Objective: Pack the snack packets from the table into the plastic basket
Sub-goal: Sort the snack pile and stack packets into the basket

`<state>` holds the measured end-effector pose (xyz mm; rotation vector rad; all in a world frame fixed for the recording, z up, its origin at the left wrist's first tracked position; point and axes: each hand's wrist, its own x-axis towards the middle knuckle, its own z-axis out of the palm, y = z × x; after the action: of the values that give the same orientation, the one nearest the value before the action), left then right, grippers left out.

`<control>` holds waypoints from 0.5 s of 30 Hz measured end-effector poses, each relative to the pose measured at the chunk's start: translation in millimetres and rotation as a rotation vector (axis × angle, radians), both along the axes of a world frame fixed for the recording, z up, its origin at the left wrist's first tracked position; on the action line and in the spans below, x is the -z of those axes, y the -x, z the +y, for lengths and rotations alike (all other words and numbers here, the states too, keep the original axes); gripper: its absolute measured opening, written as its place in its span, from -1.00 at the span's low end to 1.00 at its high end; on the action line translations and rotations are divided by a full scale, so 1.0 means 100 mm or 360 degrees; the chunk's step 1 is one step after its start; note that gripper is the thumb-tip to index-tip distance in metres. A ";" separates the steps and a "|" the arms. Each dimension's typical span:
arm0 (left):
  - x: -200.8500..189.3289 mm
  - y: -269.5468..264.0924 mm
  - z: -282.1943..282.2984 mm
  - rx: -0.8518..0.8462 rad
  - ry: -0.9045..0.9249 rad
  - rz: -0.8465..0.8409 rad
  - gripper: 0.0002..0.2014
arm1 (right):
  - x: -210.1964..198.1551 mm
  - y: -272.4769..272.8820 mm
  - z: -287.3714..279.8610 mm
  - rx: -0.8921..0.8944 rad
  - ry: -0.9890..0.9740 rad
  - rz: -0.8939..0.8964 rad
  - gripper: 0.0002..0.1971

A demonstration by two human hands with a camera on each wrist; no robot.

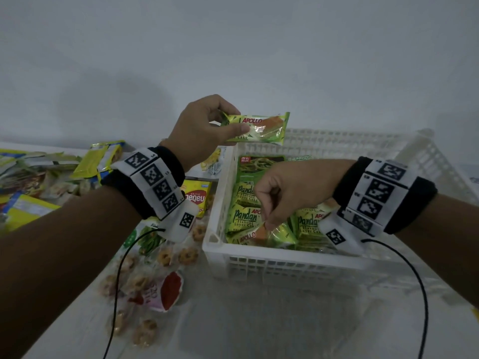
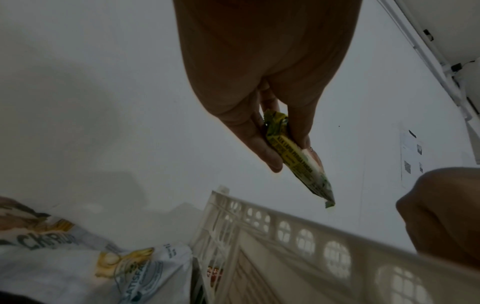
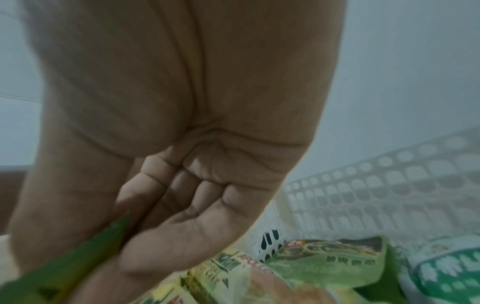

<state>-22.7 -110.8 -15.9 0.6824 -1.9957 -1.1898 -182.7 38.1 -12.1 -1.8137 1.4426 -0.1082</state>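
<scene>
My left hand (image 1: 233, 120) pinches one end of a green Apollo pandan cake packet (image 1: 264, 128) and holds it level in the air above the far left corner of the white plastic basket (image 1: 259, 255). The left wrist view shows that packet (image 2: 306, 170) between thumb and fingers (image 2: 272, 162), above the basket wall (image 2: 285, 226). My right hand (image 1: 267, 218) reaches down inside the basket at its front and pinches another green cake packet (image 1: 280, 233) lying on several Pandan packets (image 1: 243, 216). Seen from the right wrist, the curled fingers (image 3: 182, 205) grip a blurred green wrapper (image 3: 78, 257).
Left of the basket lie a yellow wafer packet (image 1: 197, 198), a clear bag of flower-shaped cookies (image 1: 155, 268) and a heap of mixed snack packets (image 1: 51, 172). A dark green noodle packet (image 1: 259, 164) lies at the basket's back. A plain wall stands behind.
</scene>
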 end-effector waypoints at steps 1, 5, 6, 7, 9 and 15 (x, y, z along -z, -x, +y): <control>0.00 0.00 0.00 -0.0002 0.0008 -0.0007 -0.58 | 0.02 -0.01 0.01 0.0000 -0.0009 0.0038 -0.79; -0.01 0.00 -0.01 -0.0033 0.0002 -0.0011 -0.62 | 0.16 -0.12 0.04 -0.0164 0.0040 0.0371 -0.83; 0.00 0.00 -0.02 -0.0041 0.0011 -0.0019 -0.62 | 0.17 -0.15 0.04 -0.0214 0.0079 0.0472 -0.85; 0.01 0.00 -0.02 -0.0045 0.0020 -0.0027 -0.62 | 0.17 -0.17 0.05 -0.0257 0.0115 0.0557 -0.87; 0.02 -0.01 -0.04 -0.0056 0.0031 -0.0037 -0.62 | 0.16 -0.22 0.04 -0.0305 0.0164 0.0646 -0.89; 0.01 -0.01 -0.01 -0.0064 0.0085 -0.0001 -0.64 | 0.16 -0.30 0.04 -0.0338 0.0206 0.0676 -0.86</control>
<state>-21.2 -111.4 -17.4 0.6931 -1.9974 -1.1090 -152.4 42.1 -28.1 -2.1772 1.5403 0.3166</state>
